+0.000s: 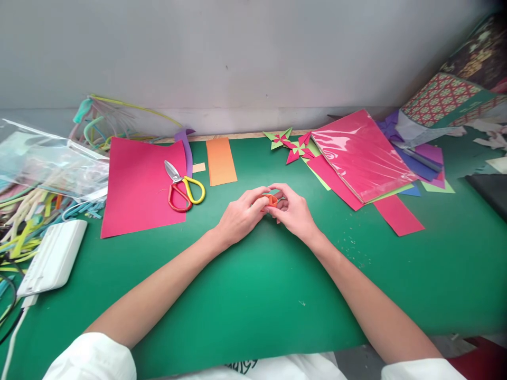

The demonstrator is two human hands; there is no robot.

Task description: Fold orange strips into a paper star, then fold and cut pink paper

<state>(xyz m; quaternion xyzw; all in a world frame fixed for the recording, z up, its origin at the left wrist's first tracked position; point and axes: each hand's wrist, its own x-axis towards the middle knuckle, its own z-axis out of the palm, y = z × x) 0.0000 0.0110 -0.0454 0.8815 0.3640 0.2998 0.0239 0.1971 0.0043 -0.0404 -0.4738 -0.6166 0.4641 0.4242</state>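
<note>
A small folded piece of orange paper (271, 200) is pinched between both hands above the green table. My left hand (245, 214) closes on its left side, thumb on top. My right hand (292, 211) grips the other side with thumb and curled fingers. Much of the paper is hidden behind the fingers. Beyond my left hand lies a stack of orange paper strips (222, 161). Scissors (183, 189) with one red and one yellow handle rest, blades slightly apart, on a magenta sheet (138, 184) further left.
Folded green and magenta paper stars (295, 146) lie at the back, beside a plastic-wrapped magenta paper pack (364, 158). A magenta strip (399, 215) sticks out at right. A white power strip (53, 256) and tangled pipe cleaners (24, 227) occupy the left. A wall (237, 63) stands behind.
</note>
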